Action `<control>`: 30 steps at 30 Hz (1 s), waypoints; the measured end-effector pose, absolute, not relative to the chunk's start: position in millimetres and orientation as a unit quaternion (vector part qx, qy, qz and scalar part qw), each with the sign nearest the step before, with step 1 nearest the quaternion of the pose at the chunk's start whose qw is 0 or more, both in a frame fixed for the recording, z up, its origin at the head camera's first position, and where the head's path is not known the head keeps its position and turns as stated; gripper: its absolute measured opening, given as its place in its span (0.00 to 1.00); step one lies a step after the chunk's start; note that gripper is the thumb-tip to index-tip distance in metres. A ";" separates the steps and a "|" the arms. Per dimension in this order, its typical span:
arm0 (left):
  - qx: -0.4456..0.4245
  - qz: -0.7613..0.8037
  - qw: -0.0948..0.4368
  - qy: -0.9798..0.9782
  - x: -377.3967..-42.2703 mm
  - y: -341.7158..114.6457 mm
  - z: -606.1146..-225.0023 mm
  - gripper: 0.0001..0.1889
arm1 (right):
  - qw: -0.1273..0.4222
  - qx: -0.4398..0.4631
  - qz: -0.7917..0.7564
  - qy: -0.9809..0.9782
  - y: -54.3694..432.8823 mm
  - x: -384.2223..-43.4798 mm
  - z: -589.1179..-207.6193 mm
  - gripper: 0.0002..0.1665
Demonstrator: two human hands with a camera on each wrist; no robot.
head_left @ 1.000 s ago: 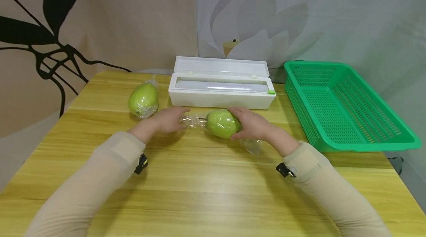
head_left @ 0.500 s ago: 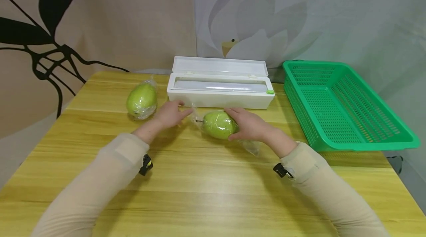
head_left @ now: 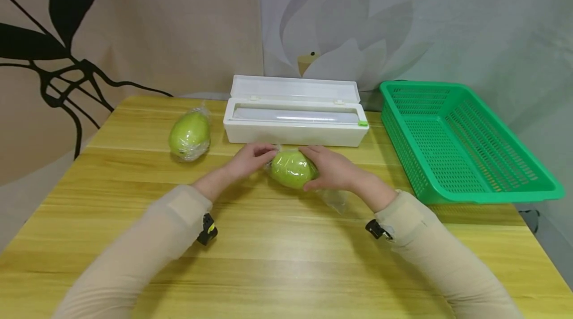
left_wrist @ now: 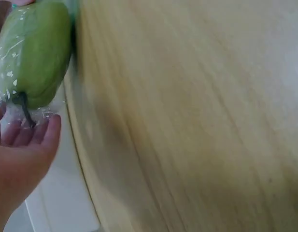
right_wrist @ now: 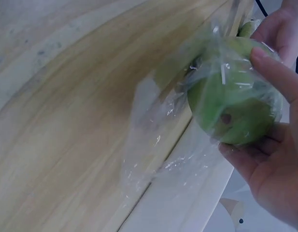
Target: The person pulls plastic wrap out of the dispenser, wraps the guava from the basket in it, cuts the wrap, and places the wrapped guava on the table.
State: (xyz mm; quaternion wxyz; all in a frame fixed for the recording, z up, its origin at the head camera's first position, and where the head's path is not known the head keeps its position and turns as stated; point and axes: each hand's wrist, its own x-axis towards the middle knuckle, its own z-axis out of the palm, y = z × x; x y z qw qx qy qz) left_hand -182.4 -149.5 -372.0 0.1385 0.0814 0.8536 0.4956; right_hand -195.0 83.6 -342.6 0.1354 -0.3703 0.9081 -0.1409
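Observation:
A green pear [head_left: 290, 169] wrapped in clear plastic wrap lies on its side, mid-table. My right hand [head_left: 333, 169] grips its blunt end, thumb on one side and fingers on the other. From that end a loose tail of plastic wrap [right_wrist: 151, 150] spreads over the table in the right wrist view. At the stem end my left hand [head_left: 250, 159] holds the gathered wrap, its fingers cupped around the dark stem [left_wrist: 26, 111] in the left wrist view. Another wrapped green pear [head_left: 190, 135] sits to the left, apart from both hands.
Behind the hands stands a white plastic-wrap dispenser box [head_left: 295, 135] with its lid raised and a green cutter slide [head_left: 362, 123]. A green perforated basket [head_left: 465, 194] occupies the right side, hanging past the wooden table's [head_left: 277, 269] edge. A printed cloth backs the table.
My left hand let go of the twisted wrap at the stem end, then came right and now folds it against the pear. The right hand stays on the pear, shifting slightly left.

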 end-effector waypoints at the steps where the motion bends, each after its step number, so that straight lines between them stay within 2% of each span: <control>1: 0.091 0.489 0.138 0.856 -181.9 -148.6 -372.6 0.21 | 0.135 -0.370 -0.141 0.908 83.2 -195.0 -342.1 0.55; 8: 0.171 0.441 0.160 0.867 -175.6 -141.6 -368.3 0.26 | 0.145 -0.364 -0.143 0.909 82.0 -195.9 -339.6 0.55; 15: 0.178 0.371 0.146 0.900 -171.3 -132.5 -367.8 0.40 | 0.161 -0.381 -0.166 0.895 82.4 -195.6 -339.5 0.57; 19: 0.157 0.384 0.148 0.898 -171.0 -130.8 -369.9 0.39 | 0.133 -0.383 -0.169 0.899 89.1 -191.4 -335.0 0.61; 23: 0.144 0.403 0.151 0.891 -171.9 -133.1 -372.3 0.37 | 0.102 -0.344 -0.126 0.925 99.9 -185.4 -327.3 0.67; 27: 0.133 0.408 0.153 0.890 -172.6 -136.8 -373.3 0.37 | 0.138 -0.288 -0.030 0.947 110.7 -180.7 -325.3 0.69; 30: 0.132 0.412 0.155 0.888 -172.5 -138.4 -372.2 0.37 | 0.168 -0.239 0.009 0.956 116.0 -179.7 -327.6 0.64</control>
